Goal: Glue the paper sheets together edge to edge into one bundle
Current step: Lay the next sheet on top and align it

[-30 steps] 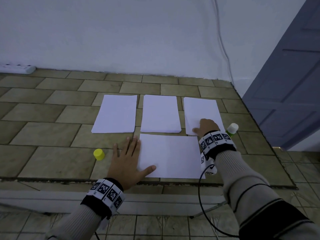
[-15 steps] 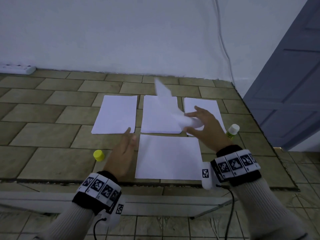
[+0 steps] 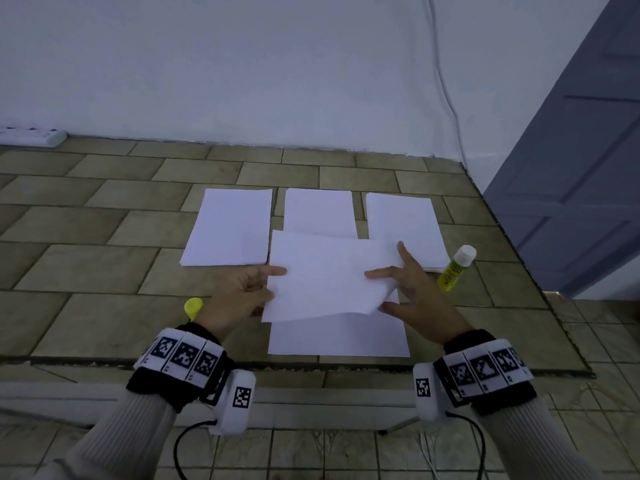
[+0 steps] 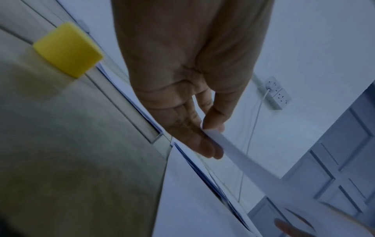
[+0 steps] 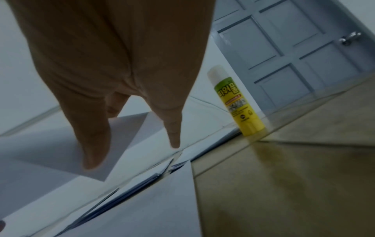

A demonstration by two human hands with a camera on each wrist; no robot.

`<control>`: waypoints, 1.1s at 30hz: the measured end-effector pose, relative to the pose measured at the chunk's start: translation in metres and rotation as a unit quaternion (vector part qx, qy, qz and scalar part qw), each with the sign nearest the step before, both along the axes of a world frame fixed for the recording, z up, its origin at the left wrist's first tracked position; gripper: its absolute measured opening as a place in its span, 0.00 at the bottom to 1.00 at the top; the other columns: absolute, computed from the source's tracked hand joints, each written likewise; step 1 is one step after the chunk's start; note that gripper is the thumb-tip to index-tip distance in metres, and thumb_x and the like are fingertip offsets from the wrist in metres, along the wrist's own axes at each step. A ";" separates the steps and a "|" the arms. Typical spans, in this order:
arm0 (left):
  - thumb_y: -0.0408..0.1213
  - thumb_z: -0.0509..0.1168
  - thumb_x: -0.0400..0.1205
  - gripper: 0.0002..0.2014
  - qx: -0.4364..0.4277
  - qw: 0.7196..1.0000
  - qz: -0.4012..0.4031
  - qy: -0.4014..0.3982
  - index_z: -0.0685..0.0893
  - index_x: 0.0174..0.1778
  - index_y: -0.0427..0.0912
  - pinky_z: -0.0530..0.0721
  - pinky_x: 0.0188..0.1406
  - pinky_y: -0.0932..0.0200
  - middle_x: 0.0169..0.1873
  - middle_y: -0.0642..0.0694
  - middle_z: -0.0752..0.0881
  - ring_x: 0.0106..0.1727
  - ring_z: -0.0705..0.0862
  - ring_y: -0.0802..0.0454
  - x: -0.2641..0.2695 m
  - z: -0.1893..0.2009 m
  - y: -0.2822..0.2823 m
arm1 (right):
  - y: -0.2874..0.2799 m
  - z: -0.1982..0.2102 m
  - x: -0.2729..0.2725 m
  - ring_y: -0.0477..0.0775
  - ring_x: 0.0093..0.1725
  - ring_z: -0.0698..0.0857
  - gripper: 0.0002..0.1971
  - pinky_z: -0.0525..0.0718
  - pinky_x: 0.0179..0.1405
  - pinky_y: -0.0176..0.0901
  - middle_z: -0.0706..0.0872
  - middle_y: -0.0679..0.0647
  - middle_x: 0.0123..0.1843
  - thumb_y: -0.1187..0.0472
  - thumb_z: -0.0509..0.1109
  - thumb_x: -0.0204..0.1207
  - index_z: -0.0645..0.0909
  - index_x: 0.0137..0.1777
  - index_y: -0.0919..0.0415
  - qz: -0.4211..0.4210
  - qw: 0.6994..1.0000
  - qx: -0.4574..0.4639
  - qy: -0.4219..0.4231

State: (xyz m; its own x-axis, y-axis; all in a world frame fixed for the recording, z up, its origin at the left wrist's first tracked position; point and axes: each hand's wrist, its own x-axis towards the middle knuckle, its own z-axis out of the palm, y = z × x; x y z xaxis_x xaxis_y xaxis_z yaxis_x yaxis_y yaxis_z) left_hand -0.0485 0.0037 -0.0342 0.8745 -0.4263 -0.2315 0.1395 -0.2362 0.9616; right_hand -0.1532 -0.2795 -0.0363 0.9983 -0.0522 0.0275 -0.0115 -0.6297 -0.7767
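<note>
The person is holding one loose paper sheet (image 3: pixel 329 275) in the air at the centre of the frame, above the landscape sheet (image 3: pixel 339 336) lying flat on the tiled floor (image 3: pixel 104 313) just below it. The left hand (image 3: pixel 239 296) is pinching the sheet's left edge between thumb and fingers; the left wrist view is showing that pinch plainly. The right hand (image 3: pixel 415 292) is steadying the right edge with fingers spread and mostly straight, thumb beneath, more cradling than clamping.

Three stacks are waiting in a row in the upper middle: the left stack (image 3: pixel 228 226), the middle stack (image 3: pixel 318 211) and the right stack (image 3: pixel 401 220). The glue stick (image 3: pixel 456 268) is standing upright, uncapped, right of the right stack, and its yellow cap (image 3: pixel 193 306) is lying at the left, just beside the left wrist.

I judge this to be the placing step: the sheet is being brought over for joining. Next it needs lowering so its edge is meeting the floor sheet's glued edge squarely, then pressing flat.

Half a second ago only the right hand was carrying this sheet, higher and crumpled near the middle stack, while the left was hanging free; now both are gripping it, lower and flatter.
</note>
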 end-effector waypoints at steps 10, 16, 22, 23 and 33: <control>0.19 0.59 0.84 0.18 0.011 1.000 -0.021 -0.013 0.83 0.60 0.45 0.84 0.39 0.70 0.29 0.62 0.84 0.37 0.85 0.62 0.002 -0.010 0.002 | -0.008 0.006 -0.001 0.45 0.43 0.84 0.13 0.84 0.45 0.27 0.85 0.50 0.48 0.70 0.72 0.75 0.85 0.54 0.52 -0.132 0.988 0.082 0.021; 0.30 0.70 0.81 0.14 0.130 0.984 -0.079 -0.092 0.84 0.56 0.55 0.83 0.55 0.63 0.48 0.55 0.86 0.51 0.84 0.58 0.000 -0.019 0.002 | -0.005 0.000 -0.006 0.40 0.39 0.79 0.11 0.76 0.36 0.20 0.82 0.44 0.40 0.68 0.76 0.72 0.86 0.53 0.61 -0.124 0.990 -0.042 0.052; 0.30 0.73 0.78 0.13 0.191 0.966 -0.072 -0.161 0.83 0.48 0.55 0.70 0.29 0.73 0.23 0.58 0.69 0.25 0.73 0.65 -0.007 -0.015 -0.003 | 0.003 -0.009 -0.009 0.40 0.39 0.76 0.15 0.70 0.34 0.23 0.77 0.44 0.40 0.67 0.77 0.70 0.84 0.57 0.60 -0.117 0.983 -0.109 0.090; 0.30 0.73 0.78 0.12 0.197 0.963 -0.071 -0.167 0.84 0.48 0.53 0.70 0.28 0.74 0.23 0.59 0.69 0.25 0.74 0.66 -0.008 -0.015 -0.003 | 0.004 -0.010 -0.009 0.40 0.38 0.76 0.16 0.70 0.34 0.23 0.76 0.44 0.40 0.67 0.78 0.69 0.84 0.57 0.60 -0.118 0.982 -0.113 0.093; 0.35 0.75 0.77 0.12 0.252 0.943 -0.083 -0.199 0.85 0.54 0.52 0.73 0.40 0.77 0.50 0.53 0.84 0.50 0.82 0.57 -0.007 -0.021 -0.004 | 0.003 -0.017 -0.013 0.47 0.51 0.77 0.18 0.72 0.51 0.33 0.78 0.49 0.54 0.65 0.77 0.71 0.82 0.60 0.57 -0.107 0.978 -0.138 0.111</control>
